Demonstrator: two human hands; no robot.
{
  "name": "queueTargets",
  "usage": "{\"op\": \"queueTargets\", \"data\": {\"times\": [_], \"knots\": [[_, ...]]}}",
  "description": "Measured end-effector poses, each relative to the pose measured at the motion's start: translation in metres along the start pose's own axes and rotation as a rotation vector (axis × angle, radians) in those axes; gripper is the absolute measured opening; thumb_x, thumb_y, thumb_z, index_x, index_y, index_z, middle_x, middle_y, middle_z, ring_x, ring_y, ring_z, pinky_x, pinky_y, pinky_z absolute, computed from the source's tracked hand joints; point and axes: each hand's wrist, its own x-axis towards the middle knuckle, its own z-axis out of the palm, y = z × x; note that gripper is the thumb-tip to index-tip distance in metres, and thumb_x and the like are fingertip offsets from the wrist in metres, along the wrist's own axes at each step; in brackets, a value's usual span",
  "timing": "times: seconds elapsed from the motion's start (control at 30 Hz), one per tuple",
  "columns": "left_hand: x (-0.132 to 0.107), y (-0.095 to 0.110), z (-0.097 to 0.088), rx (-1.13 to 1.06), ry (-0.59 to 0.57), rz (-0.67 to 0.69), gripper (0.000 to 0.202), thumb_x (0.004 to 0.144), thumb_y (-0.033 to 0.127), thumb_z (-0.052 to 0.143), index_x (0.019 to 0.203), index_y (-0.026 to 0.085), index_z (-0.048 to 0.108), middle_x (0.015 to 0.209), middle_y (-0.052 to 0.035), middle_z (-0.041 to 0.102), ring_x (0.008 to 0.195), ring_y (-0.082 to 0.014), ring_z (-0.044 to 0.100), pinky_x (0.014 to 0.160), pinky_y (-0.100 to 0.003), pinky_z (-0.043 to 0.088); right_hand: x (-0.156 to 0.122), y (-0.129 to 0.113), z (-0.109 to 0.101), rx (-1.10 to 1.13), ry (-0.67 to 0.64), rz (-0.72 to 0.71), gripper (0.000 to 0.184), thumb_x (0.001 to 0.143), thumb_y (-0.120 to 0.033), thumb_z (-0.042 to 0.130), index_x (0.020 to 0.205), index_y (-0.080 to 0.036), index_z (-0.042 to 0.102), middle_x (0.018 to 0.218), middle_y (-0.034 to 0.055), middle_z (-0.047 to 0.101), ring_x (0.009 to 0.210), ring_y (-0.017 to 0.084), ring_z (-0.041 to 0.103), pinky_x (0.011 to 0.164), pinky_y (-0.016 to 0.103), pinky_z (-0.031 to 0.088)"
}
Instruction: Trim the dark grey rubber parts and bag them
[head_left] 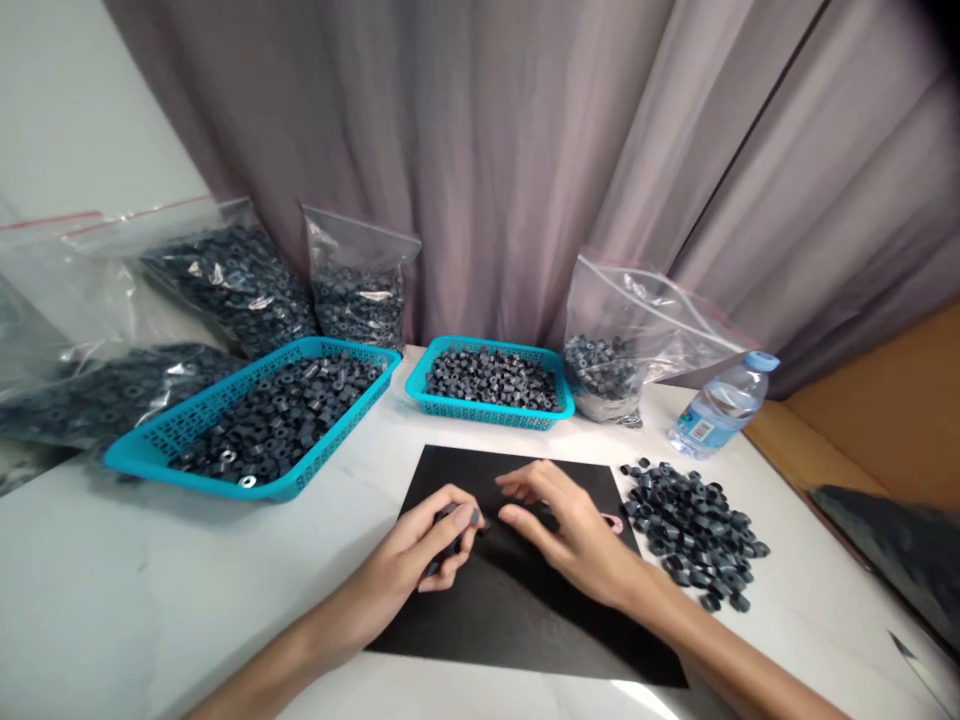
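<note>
My left hand (439,535) rests on a black mat (517,610) with its fingers curled round a small dark grey ring-shaped part (459,517). My right hand (566,525) hovers just to its right over the mat, fingers slightly bent and apart, holding nothing I can see. A small pink object (615,523) peeks out behind the right hand. A loose heap of the same dark parts (694,530) lies on the white table right of the mat.
Two turquoise baskets (150,450) (487,410) of dark parts stand behind the mat. Clear zip bags of parts (225,285) (360,290) (622,350) lean against a grey curtain. A water bottle (720,405) lies at the right. A dark object (892,550) sits at the table's right edge.
</note>
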Motion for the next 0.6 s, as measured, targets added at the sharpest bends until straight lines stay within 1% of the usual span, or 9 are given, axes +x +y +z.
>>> {"op": "queueTargets", "data": {"times": [0.07, 0.17, 0.27, 0.33, 0.37, 0.4, 0.47, 0.53, 0.6], "knots": [[-0.002, 0.002, -0.007, 0.068, 0.04, 0.002, 0.036, 0.098, 0.058, 0.05, 0.099, 0.023, 0.059, 0.08, 0.0043, 0.044, 0.064, -0.0102, 0.035, 0.058, -0.023, 0.028, 0.0, 0.001, 0.011, -0.063, -0.01, -0.025, 0.027, 0.103, -0.033, 0.06, 0.127, -0.022, 0.058, 0.12, 0.0093, 0.061, 0.113, 0.024, 0.06, 0.098, 0.038, 0.054], [0.0, 0.007, -0.012, 0.188, 0.129, 0.012, 0.04, 0.095, 0.063, 0.051, 0.097, 0.024, 0.062, 0.078, 0.0031, 0.046, 0.068, -0.0136, 0.041, 0.063, -0.024, 0.035, 0.001, -0.002, 0.023, -0.168, -0.041, -0.055, 0.041, 0.102, -0.035, 0.06, 0.139, -0.021, 0.05, 0.13, 0.012, 0.056, 0.119, 0.026, 0.055, 0.102, 0.041, 0.053], [0.012, 0.026, -0.006, 0.305, 0.172, 0.05, 0.04, 0.094, 0.063, 0.053, 0.098, 0.025, 0.063, 0.081, 0.0007, 0.054, 0.076, -0.0181, 0.051, 0.071, -0.026, 0.042, 0.004, -0.004, 0.029, -0.278, -0.062, -0.089, 0.051, 0.101, -0.041, 0.061, 0.146, -0.022, 0.046, 0.14, 0.0127, 0.051, 0.124, 0.029, 0.052, 0.105, 0.043, 0.052], [0.028, 0.053, 0.007, 0.421, 0.192, 0.162, 0.037, 0.095, 0.061, 0.051, 0.099, 0.026, 0.063, 0.086, -0.0003, 0.058, 0.084, -0.0206, 0.055, 0.079, -0.028, 0.046, 0.007, -0.005, 0.03, -0.331, -0.082, -0.138, 0.057, 0.1, -0.046, 0.06, 0.15, -0.024, 0.042, 0.145, 0.0114, 0.05, 0.124, 0.029, 0.052, 0.107, 0.044, 0.051], [0.039, 0.07, 0.016, 0.521, 0.199, 0.259, 0.036, 0.098, 0.058, 0.047, 0.096, 0.026, 0.061, 0.084, -0.0002, 0.058, 0.084, -0.021, 0.056, 0.081, -0.029, 0.046, 0.008, -0.004, 0.03, -0.351, -0.097, -0.161, 0.058, 0.101, -0.047, 0.058, 0.151, -0.025, 0.04, 0.146, 0.0111, 0.05, 0.123, 0.029, 0.053, 0.107, 0.044, 0.051], [0.051, 0.089, 0.027, 0.666, 0.188, 0.402, 0.034, 0.102, 0.053, 0.041, 0.096, 0.025, 0.059, 0.086, -0.0006, 0.06, 0.084, -0.0207, 0.056, 0.082, -0.029, 0.046, 0.008, -0.004, 0.03, -0.371, -0.107, -0.181, 0.057, 0.102, -0.048, 0.055, 0.152, -0.027, 0.039, 0.148, 0.0106, 0.05, 0.123, 0.028, 0.053, 0.107, 0.044, 0.051], [0.08, 0.129, 0.049, 1.1, 0.223, 0.709, 0.034, 0.107, 0.038, 0.027, 0.101, 0.023, 0.057, 0.097, -0.0041, 0.062, 0.091, -0.021, 0.057, 0.091, -0.032, 0.045, 0.007, -0.004, 0.029, -0.409, -0.122, -0.203, 0.051, 0.106, -0.048, 0.048, 0.152, -0.029, 0.04, 0.151, 0.0097, 0.048, 0.124, 0.029, 0.053, 0.107, 0.046, 0.05], [0.113, 0.167, 0.068, 1.235, 0.224, 0.804, 0.033, 0.107, 0.033, 0.027, 0.107, 0.02, 0.057, 0.114, -0.0096, 0.062, 0.106, -0.0246, 0.053, 0.104, -0.039, 0.038, 0.006, -0.003, 0.029, -0.432, -0.121, -0.212, 0.047, 0.107, -0.049, 0.042, 0.15, -0.031, 0.043, 0.153, 0.0083, 0.047, 0.125, 0.029, 0.054, 0.105, 0.046, 0.051], [0.144, 0.2, 0.081, 1.338, 0.2, 0.836, 0.035, 0.108, 0.031, 0.027, 0.12, 0.015, 0.055, 0.127, -0.0141, 0.058, 0.12, -0.0273, 0.049, 0.111, -0.042, 0.034, 0.006, -0.003, 0.029, -0.437, -0.112, -0.214, 0.046, 0.107, -0.05, 0.04, 0.149, -0.03, 0.045, 0.153, 0.0075, 0.048, 0.124, 0.029, 0.055, 0.104, 0.046, 0.052]]}}
